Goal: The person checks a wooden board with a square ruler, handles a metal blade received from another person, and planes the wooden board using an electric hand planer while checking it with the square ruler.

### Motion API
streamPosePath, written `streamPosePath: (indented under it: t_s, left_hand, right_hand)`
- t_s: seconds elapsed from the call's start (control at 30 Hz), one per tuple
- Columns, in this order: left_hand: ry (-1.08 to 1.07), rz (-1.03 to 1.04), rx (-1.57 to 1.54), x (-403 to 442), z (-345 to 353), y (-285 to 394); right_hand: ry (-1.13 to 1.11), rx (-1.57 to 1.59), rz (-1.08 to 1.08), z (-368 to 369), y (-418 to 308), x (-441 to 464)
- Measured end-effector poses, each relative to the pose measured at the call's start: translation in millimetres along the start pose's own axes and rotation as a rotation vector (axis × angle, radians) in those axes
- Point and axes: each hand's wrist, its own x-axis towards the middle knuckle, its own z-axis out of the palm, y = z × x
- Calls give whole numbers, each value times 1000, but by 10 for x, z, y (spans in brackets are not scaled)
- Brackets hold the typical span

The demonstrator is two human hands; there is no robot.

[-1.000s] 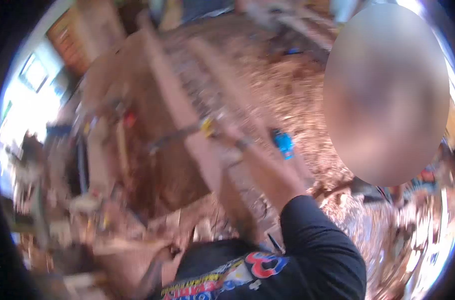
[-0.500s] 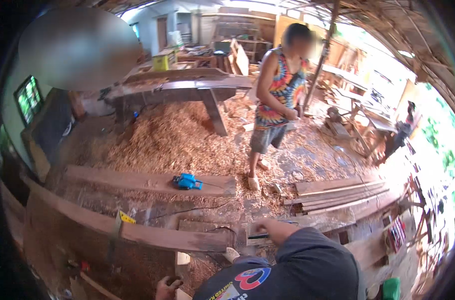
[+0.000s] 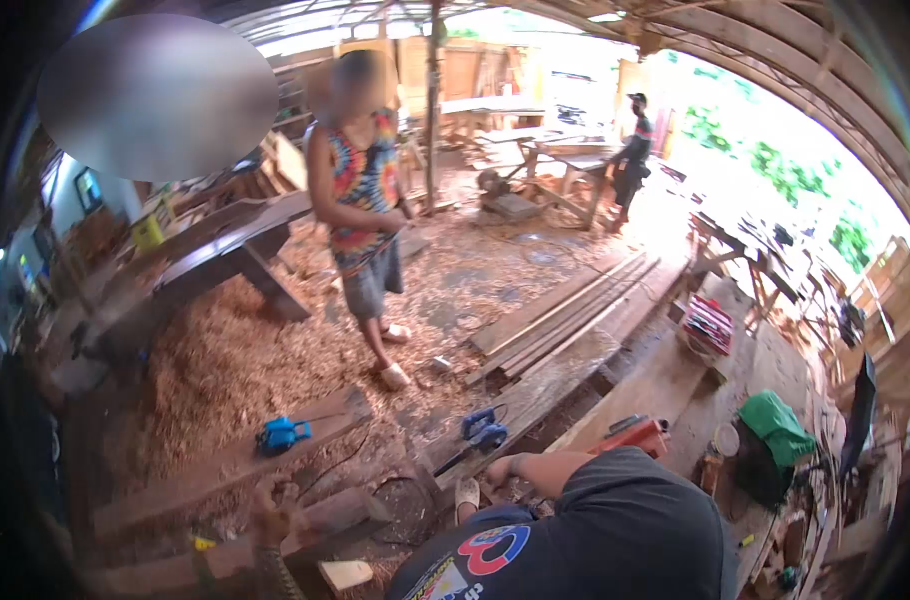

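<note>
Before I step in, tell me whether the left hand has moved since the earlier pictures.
Yes: the left hand has moved forward, closer to the blue power tool.

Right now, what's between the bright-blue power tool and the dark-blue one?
In the head view: the brown plank's end, a dark cord, then floor strewn with wood shavings.

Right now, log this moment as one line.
left hand: by board, contact unclear | right hand: near navy tool, grip unclear | blue tool: on plank
</note>
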Motion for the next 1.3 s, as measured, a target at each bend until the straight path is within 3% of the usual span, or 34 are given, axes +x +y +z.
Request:
streamPosePath:
  t_s: [0.1,0.17,0.2,0.3,0.4,0.5,0.6,0.7,0.87,1.1,1.2,1.3]
  left_hand:
    - [-92,-61,282,79,411,-487]
    - [-133,-131,476,48,580,-763]
    - [-13,-44,321,22,622,-765]
    - [-101,-148,288,91,564,-795]
    - [-72,-161,302,94,568,-710]
    - [-138,-326,239,143,513,-529]
    - [-74,-341,222,174,646,-793]
    - [-164,-449,294,226,591,-657]
    - [-266,-458,253,226,649,-1059]
    - [-401,-611,268,519,507,-376]
    - [-360,-506,289,361,585,-786]
    - [-249,-397,502,425,621,-422]
  right_hand:
    - [45,-152,21,-436,-922,-457]
    - [97,-77,25,-622,-1198,-679]
    - [115,-41,26,-660,-1215,-723]
    - [-53,-165,86,-723,-930,-461]
    - [-180,-96,17,-591,-56,62]
    - [-135,-24,146,-1122,-134,-380]
    - [4,-135,253,-1344,133,-151]
    - [14,-121,241,-1614,151,23]
    - [-4,-104,126,-2113,36,265]
    - [64,38,74,-2204,510,655]
    - [62,38,62,-2192,805,613]
    - [64,-13,100,-2328,959,391]
